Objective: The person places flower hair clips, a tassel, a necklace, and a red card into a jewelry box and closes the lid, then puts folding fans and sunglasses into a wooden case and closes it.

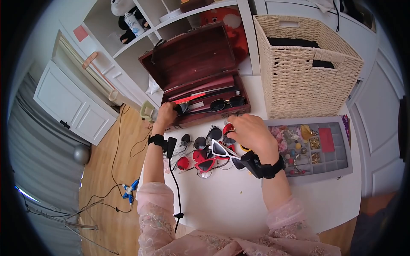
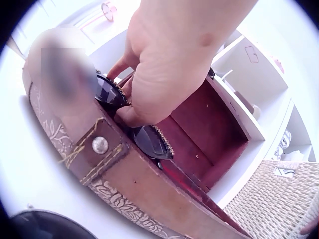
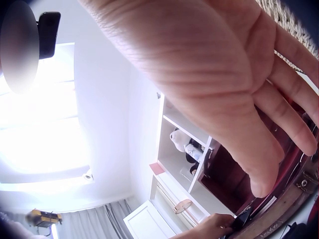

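A dark red wooden case [image 1: 192,122] stands with its lid raised. Over its left end, my left hand [image 1: 165,114] pinches dark sunglasses [image 2: 150,142] at the middle, between thumb and finger; gold studs edge their lenses. A second pair of black sunglasses [image 1: 227,103] lies at the right end of the case. My right hand [image 1: 255,132] is near the case's front edge, above a pile of glasses, fingers loosely extended. White-framed sunglasses [image 1: 219,148] and red cat-eye sunglasses [image 1: 205,165] lie in this pile, partly covered by the right hand and wrist.
To the right sits a grey compartment box [image 1: 305,179] of jewellery and hair ornaments. Behind it rises a woven basket [image 1: 307,85]. White shelves [image 1: 166,23] stand behind the case. A cable [image 1: 175,183] hangs from the left wrist camera over the white table [image 1: 230,209].
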Demonstrator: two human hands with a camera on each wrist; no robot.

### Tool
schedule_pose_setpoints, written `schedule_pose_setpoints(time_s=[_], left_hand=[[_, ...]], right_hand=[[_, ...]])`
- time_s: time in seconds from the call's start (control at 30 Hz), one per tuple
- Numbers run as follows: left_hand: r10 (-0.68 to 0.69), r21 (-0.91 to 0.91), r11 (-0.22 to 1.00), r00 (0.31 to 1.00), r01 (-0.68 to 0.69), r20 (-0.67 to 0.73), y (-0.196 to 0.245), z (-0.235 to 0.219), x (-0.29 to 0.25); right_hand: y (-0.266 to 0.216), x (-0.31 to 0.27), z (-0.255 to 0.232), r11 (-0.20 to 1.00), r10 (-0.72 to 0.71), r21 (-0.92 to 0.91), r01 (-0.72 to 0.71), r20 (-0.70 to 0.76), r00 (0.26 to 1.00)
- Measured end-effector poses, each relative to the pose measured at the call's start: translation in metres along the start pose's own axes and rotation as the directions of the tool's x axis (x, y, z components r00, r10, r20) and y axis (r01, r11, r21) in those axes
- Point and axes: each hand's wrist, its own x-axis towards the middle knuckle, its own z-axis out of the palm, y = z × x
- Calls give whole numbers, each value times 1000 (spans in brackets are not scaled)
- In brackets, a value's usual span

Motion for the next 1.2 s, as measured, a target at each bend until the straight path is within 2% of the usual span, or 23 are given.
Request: schedule_pose_setpoints(time_s=[0.13, 0.2, 0.33, 0.4, 0.5, 0.83, 0.9, 1.1, 1.2], left_hand=[[18, -54, 998, 999, -15, 44, 5, -15, 5], [44, -26, 999, 960, -38, 278, 11, -25, 10], [89, -116, 992, 948, -56, 304, 6, -12, 9], [74, -53, 997, 973, -63, 220, 8, -9, 8], [42, -54, 998, 988, -34, 146, 7, -6, 4], [23, -71, 997, 994, -15, 111, 1, -5, -1], [63, -72, 996, 998, -61, 30, 1, -6, -2], [47, -79, 996, 998, -44, 39, -2, -10, -11], [67, -109, 991, 997, -71, -38, 19, -30, -16]], right_hand=[[0, 0, 0, 1000, 6, 6, -6, -8, 1000], [0, 0, 1, 1000, 2, 10, -2, -4, 1000], [-2, -1, 0, 1000, -1, -6, 1, -6, 1000], [-2, 0, -1, 1000, 2, 4, -2, 11, 1000], [1, 0, 3, 1000, -16, -17, 16, -12, 1000], [0, 1, 0, 997, 65, -39, -65, -10, 998], [0, 0, 1, 996, 64, -58, -66, -28, 998], [3, 1, 1, 992, 87, -89, -91, -49, 995], [0, 2, 0, 990, 102, -100, -102, -11, 995]])
